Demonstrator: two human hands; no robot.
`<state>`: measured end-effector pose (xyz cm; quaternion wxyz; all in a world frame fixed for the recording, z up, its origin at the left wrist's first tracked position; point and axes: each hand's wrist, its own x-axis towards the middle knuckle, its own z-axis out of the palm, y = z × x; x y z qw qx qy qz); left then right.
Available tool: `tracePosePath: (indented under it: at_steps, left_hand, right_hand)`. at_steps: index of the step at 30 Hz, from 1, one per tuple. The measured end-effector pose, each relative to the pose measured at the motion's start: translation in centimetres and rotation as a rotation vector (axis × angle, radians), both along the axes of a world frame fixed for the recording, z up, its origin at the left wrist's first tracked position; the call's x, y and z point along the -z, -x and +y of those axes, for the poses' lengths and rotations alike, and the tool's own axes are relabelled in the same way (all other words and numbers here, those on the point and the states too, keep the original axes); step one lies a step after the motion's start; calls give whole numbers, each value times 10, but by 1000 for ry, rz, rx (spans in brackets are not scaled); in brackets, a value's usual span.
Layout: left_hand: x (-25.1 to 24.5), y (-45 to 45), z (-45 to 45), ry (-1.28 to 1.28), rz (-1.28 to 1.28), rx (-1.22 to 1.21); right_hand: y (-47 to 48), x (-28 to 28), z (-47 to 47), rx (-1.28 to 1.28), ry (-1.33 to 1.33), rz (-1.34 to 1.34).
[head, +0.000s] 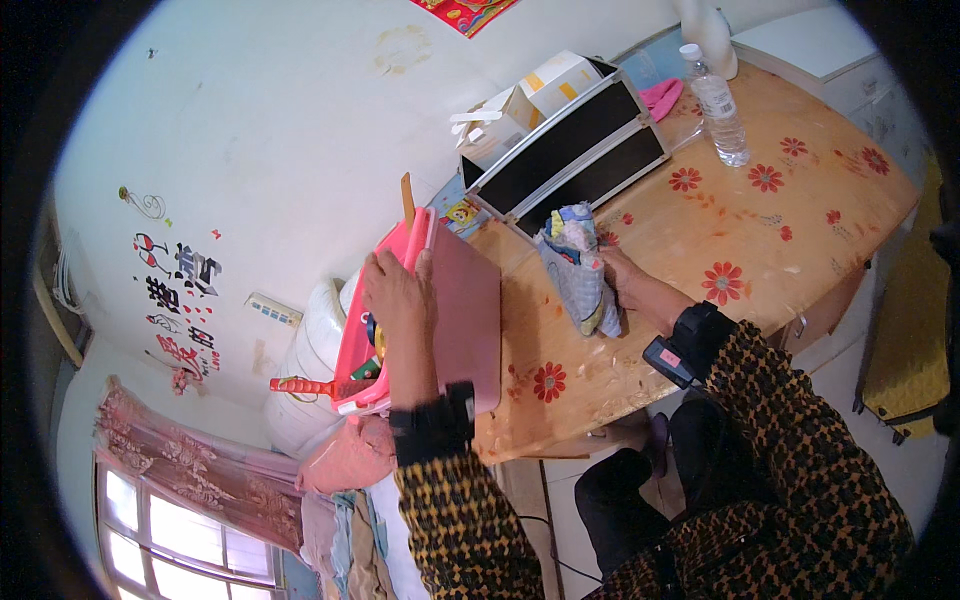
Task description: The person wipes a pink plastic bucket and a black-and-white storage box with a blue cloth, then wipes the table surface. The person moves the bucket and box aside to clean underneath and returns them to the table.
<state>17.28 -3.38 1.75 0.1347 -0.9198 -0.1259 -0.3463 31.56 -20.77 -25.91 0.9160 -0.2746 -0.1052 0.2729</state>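
A pink plastic storage bin [465, 322] stands at the left end of a table. Over its opening is my left hand [401, 292], thumb against the rim; what its fingers hold, if anything, is hidden. From the bin's mouth stick out a red-handled tool [304, 386] and a flat wooden strip [407, 199]. Behind my left wrist, a round yellow item [380, 341] and a green item [366, 370] show partly inside. My right hand [622, 277] grips a bunched, patterned grey-blue cloth [574, 281] just above the tabletop, in front of a black case.
The black case [574, 142] with metal edges holds white boxes [559, 82] against the wall. Farther right stand a clear water bottle [720, 112] and a white bottle [709, 37], near a pink cloth [661, 99]. A flowered cover lies over the table [675, 232]. A white roll [307, 360] sits behind the bin.
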Motion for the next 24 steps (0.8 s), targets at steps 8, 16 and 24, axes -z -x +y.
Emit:
tracePosePath:
  at_steps: [8, 16, 24]
  left_hand:
    - [48, 159, 68, -165, -581, 211]
    - [105, 123, 119, -133, -310, 81]
    - [105, 28, 112, -150, -281, -70]
  right_hand:
    - [19, -21, -7, 113, 53, -9]
    - [27, -33, -10, 101, 188, -140]
    - [33, -41, -14, 9, 180, 0]
